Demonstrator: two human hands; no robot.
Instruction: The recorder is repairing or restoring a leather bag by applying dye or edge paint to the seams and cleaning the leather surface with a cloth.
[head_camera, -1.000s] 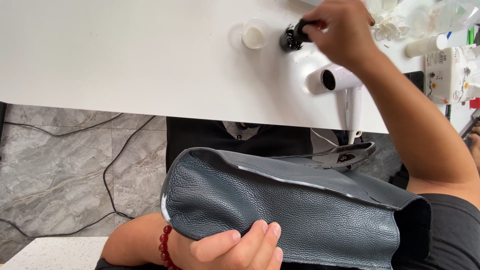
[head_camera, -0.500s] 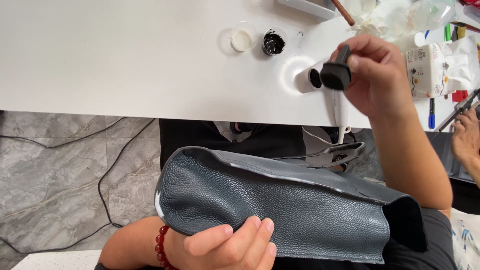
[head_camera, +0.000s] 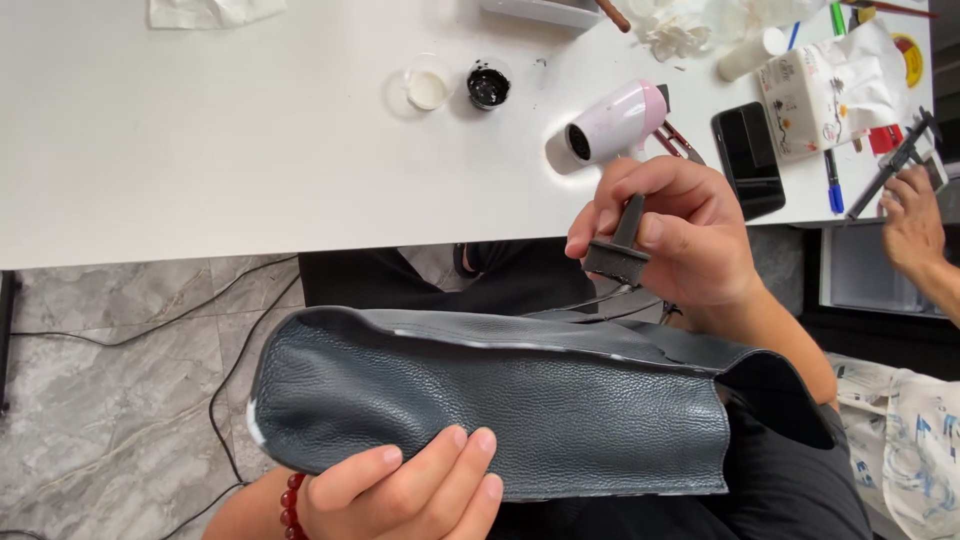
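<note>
A person's right hand (head_camera: 690, 235) pinches the stem of a small dark brush (head_camera: 620, 245), head down, just above the upper folded edge of a dark blue-grey leather bag (head_camera: 500, 410) held across the lap. The bag's long axis runs left to right in the view, and the brush hangs over its right-hand half, nearer the open end. The left hand (head_camera: 410, 490) grips the bag from below, fingers curled over its lower edge near the middle. Whether the bristles carry dye cannot be made out from here. On the white surface (head_camera: 200, 150) beyond stand a small pot of black dye (head_camera: 488, 86), a pot of white liquid (head_camera: 427, 90) and a pink hair dryer (head_camera: 615, 125), well apart from the brush.
</note>
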